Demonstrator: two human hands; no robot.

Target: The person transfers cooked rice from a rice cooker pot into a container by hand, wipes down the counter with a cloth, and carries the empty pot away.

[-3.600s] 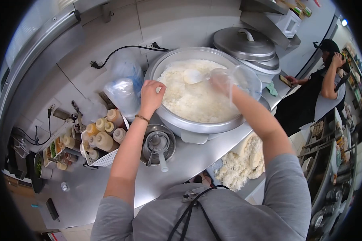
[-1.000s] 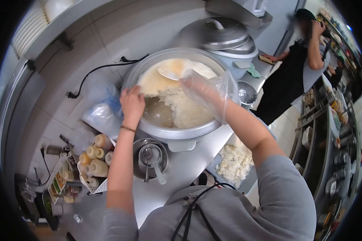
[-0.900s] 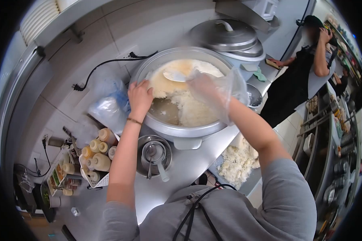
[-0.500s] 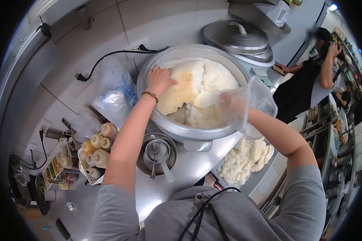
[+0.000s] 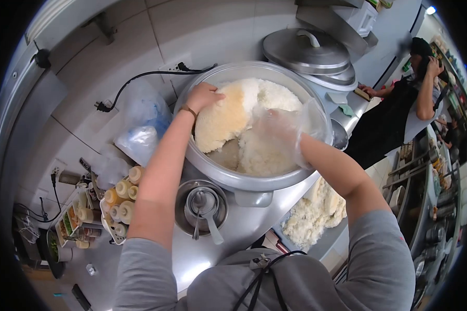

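A large metal pot [image 5: 213, 165] holds a mass of cooked white rice [image 5: 280, 96]. On its left, a slab of rice with a golden crust [image 5: 225, 116] stands up at a tilt. My left hand [image 5: 205, 97] grips this slab's upper left edge by the pot wall, thumb over the crust, the other fingers partly hidden. Inside a loose clear plastic bag [image 5: 308, 116], my right hand [image 5: 281, 126] is low in the pot against the loose rice. Its fingers look curled, but plastic and blur hide what they hold. Bare pot bottom [image 5: 225, 155] shows below the slab.
A steel bowl with ladles [image 5: 201, 207] stands before the pot. Sauce bottles [image 5: 122, 199] and a plastic bag [image 5: 142, 135] are left. More rice [image 5: 316, 215] lies in a tray at lower right. Stacked lids [image 5: 306, 52] stand behind; a person in a black apron [image 5: 381, 116] is at right.
The crusted slab has tipped up and pulled toward the left wall with my left hand. My right hand has moved left and deeper into the rice; the pale oval shape before it is now out of sight.
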